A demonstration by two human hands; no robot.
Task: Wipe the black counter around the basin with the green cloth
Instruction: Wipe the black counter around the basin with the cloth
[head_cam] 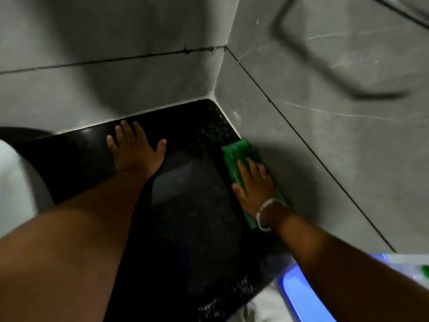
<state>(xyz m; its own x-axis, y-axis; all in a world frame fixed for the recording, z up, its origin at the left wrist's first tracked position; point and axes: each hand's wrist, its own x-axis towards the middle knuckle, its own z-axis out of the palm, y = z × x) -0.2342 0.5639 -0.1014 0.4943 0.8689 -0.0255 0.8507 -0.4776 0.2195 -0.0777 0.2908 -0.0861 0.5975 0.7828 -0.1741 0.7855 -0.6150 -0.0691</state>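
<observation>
The black speckled counter [197, 205] fills the corner between two grey tiled walls. A folded green cloth [239, 154] lies along the counter's right edge, against the right wall. My right hand [254, 182] presses flat on the cloth, fingers spread, with a white bangle on the wrist. My left hand [133, 148] rests flat and open on the counter near the back wall, holding nothing. The white basin [16, 180] shows only as a curved rim at the far left.
Grey wall tiles [325, 147] close off the back and right sides of the counter. A metal towel rail [325, 54] hangs blurred on the right wall. A blue plastic container [299, 296] sits below the counter's front right corner.
</observation>
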